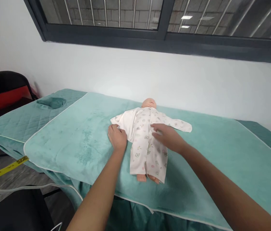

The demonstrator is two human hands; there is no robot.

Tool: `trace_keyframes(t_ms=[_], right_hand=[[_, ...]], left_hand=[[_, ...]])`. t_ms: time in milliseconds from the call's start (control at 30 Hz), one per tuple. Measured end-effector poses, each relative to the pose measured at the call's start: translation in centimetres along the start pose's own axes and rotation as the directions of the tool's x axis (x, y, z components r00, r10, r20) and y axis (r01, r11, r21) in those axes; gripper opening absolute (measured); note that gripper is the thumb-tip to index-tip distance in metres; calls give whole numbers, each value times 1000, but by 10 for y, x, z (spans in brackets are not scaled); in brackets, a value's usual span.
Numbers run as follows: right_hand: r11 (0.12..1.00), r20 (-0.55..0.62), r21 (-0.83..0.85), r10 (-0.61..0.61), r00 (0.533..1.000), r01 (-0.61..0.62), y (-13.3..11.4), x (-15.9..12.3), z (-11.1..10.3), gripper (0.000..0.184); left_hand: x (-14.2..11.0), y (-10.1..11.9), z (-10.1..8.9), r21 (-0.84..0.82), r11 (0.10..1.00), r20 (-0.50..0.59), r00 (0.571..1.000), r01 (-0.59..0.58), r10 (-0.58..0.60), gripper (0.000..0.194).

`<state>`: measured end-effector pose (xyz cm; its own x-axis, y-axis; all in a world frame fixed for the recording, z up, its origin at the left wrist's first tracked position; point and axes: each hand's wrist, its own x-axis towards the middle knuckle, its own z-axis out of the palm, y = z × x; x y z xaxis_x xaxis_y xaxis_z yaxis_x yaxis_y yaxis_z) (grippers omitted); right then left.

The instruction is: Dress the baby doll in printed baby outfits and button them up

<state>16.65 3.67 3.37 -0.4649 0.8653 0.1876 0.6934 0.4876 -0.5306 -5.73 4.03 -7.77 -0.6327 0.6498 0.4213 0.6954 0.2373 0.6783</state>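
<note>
A baby doll point(149, 103) lies on its back, its head toward the wall and its bare feet showing below the trouser legs. It wears a white romper point(139, 150) with small printed animals. One sleeve stretches out on the right; on the left, a plain white part of the cloth spreads sideways. My left hand point(117, 137) rests by the edge of that left part, fingers bent but apart, fingertips at the cloth. Over the middle of the romper is my right hand point(166, 136), its fingers extended and slightly blurred near the front edge. I see nothing held in it.
A green cover point(78, 141) with white piping lies over the bed, whose quilted left end point(25, 120) has a face hole. Behind it rises a white wall with a dark-framed window point(102, 35). Chairs, a yellow strap point(4, 170) and a pale cable point(36, 187) are at left.
</note>
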Motion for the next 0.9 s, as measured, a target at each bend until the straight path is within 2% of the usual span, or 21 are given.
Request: trace_keyframes(t_ms=[67,100,200,267,333,433,600,767,833,900], right_hand=[[974,-34,-174,-155,987,147,3,-14,13,8],[955,-84,-240,-197,977,172,8,-21,18,9],[936,-263,-345,-170,950,72,26,-37,27,21],[938,-311,-345,-108,944,-7,35,-42,29,18],[947,-300,-320,-72,951,-29,40,-45,32,11],[964,-256,-267,-91,962,20,38,-49,35,9],[971,-158,-225,-118,980,81,34,-55,32,11],[967,-274,-241,-149,950,82,22,-45,22,31],[972,-312,-213,-164,936,99,12,-36,25,29],[974,-301,-189,-177,937,123,3,-27,33,22]], left_hand=[[0,0,0,12,1000,8,1000,20,-20,28],[0,0,1,15,1000,15,1000,27,-28,28],[1,0,2,18,999,37,999,35,-35,30],[1,1,2,11,1000,50,998,29,-30,34],[1,1,2,-5,1000,58,998,27,-27,40],[1,0,2,-38,999,63,998,27,-24,47],[1,-2,5,-101,995,56,998,28,-23,46],[1,-2,4,-189,981,47,999,36,-27,44],[2,-2,3,-216,975,45,998,53,-45,43],[2,-2,2,-248,964,72,994,92,-76,41]])
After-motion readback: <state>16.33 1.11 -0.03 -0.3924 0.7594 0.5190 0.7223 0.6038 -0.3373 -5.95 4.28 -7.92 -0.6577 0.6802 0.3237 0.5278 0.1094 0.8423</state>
